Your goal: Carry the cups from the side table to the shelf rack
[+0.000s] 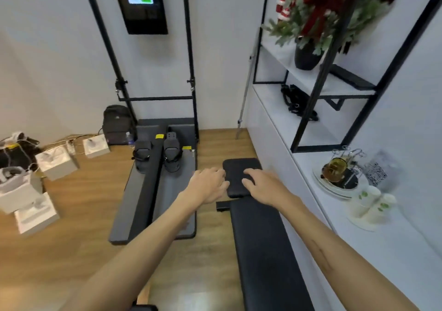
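Note:
Two stacks of white paper cups [372, 204] with green prints stand upside down on a white counter [394, 246] at the right. Behind them a glass cup [334, 167] sits on a round tray [334, 187] with a wire stand. A black-framed shelf rack [318, 88] rises above the counter further back. My left hand [209, 186] and my right hand [262, 186] are stretched out side by side over a black bench, fingers relaxed, holding nothing. Both hands are well to the left of the cups.
The black padded bench [258, 246] runs below my arms. A potted plant [308, 23] and a black strap bundle [297, 102] occupy the rack. A rowing machine [157, 179], backpack [117, 124] and white boxes [56, 164] stand on the wooden floor at left.

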